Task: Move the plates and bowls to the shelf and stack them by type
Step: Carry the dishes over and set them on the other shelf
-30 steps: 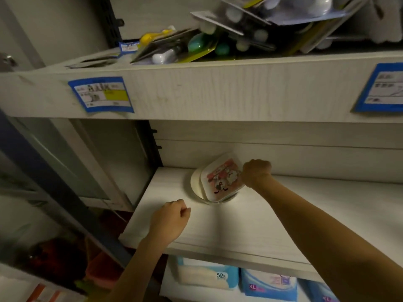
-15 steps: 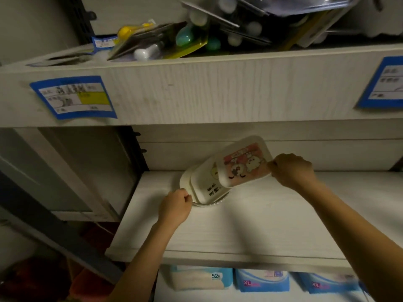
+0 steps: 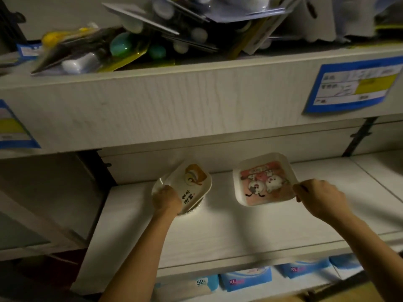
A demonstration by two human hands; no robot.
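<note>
While left hand grips yellow-print plate, pink plate in pinch of right hand.

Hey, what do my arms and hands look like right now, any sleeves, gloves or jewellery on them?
Both arms are bare as far as the picture shows: no sleeve on the left forearm or the right forearm. The left hand and right hand wear no gloves. No watch, bracelet or ring shows, though the light is dim.
</note>
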